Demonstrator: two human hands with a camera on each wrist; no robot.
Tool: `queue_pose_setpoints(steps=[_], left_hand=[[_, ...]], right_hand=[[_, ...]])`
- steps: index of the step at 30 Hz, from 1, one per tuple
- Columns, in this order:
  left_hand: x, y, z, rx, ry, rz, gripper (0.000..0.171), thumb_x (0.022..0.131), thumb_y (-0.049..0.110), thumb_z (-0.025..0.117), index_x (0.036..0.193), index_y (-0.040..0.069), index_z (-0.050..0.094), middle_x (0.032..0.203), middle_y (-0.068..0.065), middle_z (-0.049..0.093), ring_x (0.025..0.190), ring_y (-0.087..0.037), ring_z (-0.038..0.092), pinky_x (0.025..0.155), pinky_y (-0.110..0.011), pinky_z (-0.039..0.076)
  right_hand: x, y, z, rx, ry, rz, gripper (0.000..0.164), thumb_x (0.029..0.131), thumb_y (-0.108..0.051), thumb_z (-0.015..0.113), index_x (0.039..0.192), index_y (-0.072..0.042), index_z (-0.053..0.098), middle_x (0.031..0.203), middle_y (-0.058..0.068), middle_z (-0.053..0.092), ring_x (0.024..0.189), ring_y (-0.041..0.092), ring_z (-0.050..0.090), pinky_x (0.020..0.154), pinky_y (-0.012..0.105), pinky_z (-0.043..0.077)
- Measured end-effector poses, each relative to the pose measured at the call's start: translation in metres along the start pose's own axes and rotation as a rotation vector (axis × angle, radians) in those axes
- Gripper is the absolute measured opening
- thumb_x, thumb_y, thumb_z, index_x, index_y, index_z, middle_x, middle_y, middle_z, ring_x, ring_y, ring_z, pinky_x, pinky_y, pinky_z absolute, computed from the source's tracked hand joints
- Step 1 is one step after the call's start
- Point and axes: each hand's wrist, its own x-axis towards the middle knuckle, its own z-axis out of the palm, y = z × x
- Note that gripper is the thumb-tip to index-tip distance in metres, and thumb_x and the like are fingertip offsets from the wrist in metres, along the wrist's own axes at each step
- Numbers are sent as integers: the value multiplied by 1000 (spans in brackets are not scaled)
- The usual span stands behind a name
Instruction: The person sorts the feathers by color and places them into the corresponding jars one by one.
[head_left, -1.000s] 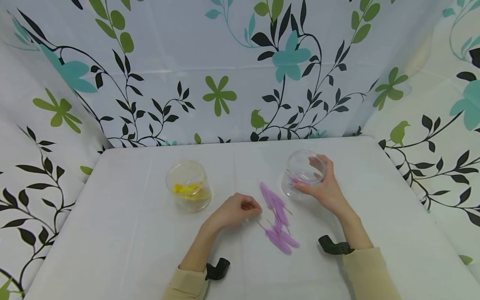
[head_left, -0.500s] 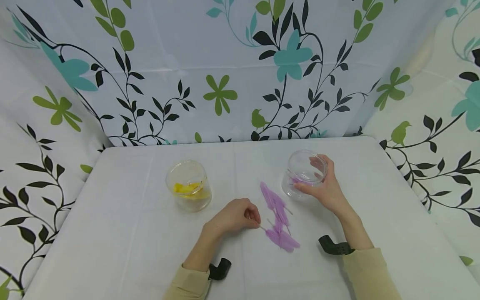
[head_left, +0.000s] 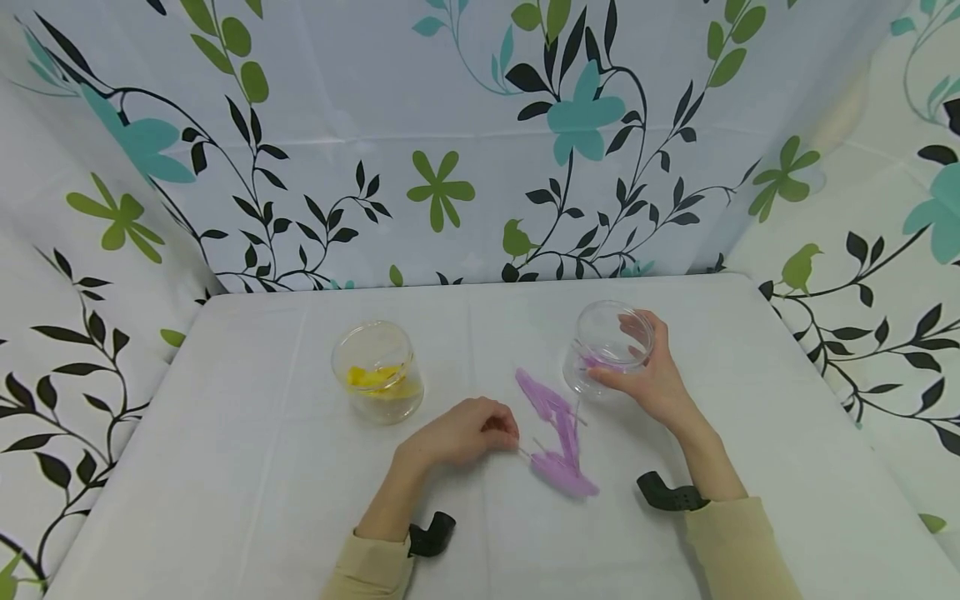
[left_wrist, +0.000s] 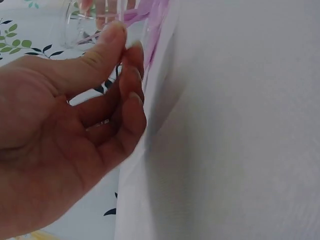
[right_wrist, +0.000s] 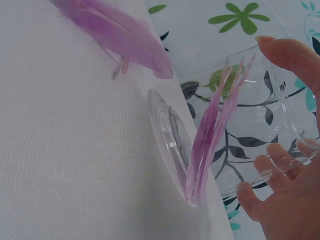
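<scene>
My left hand (head_left: 465, 432) pinches the thin pale quill of a purple feather (head_left: 562, 477) at the pile's near end; thumb and index fingertip meet in the left wrist view. More purple feathers (head_left: 538, 393) lie overlapping on the white table between my hands. My right hand (head_left: 656, 371) grips the side of a clear glass jar (head_left: 581, 367), thumb on one side and fingers round the other. Inside that jar, several purple feathers (right_wrist: 205, 145) lean against the wall in the right wrist view. Its base rests on the cloth.
A second clear glass jar (head_left: 382, 404) stands left of my left hand, with yellow feathers (head_left: 375, 377) inside. White cloth covers the table (head_left: 247, 467). Leaf-patterned fabric (head_left: 337, 108) hangs behind and at both sides.
My left hand has come nearer to me and taken hold of a feather's quill. The feathers in the pile have shifted slightly and bunched closer. My right hand and its jar have stayed put.
</scene>
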Motion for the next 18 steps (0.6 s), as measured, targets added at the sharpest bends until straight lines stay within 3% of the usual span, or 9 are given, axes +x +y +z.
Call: queue_pose_setpoints(steps=[6,11,15,18], left_hand=[[-5,8,-10,-121,20,27,6,96,20,67,93,19,71,88,4,69,83,-9,59,80,-25,50],[-6,14,-17,-274,82,69,9,96,21,68,101,14,72,97,-2,72,94,-22,66,83,-26,54],[-5,22,-24,-387,185,72,19,96,25,68,109,10,72,102,-5,72,102,-34,66,88,-37,56],[-1,30,-28,-464,301,33,22,95,28,69,111,13,72,105,-4,73,104,-35,65,93,-49,54]], right_hand=[[-1,0,0,-8,2,0,101,79,-22,86,150,-15,14,154,18,35,146,32,30,117,63,27],[-2,0,-1,7,5,-6,101,79,-21,86,150,-14,15,153,17,36,146,31,30,117,62,27],[-2,1,-2,16,7,-18,101,79,-18,86,150,-13,15,153,17,36,146,32,30,117,62,27],[-1,2,-1,26,3,-30,100,79,-17,86,150,-14,15,154,18,35,146,33,30,118,62,27]])
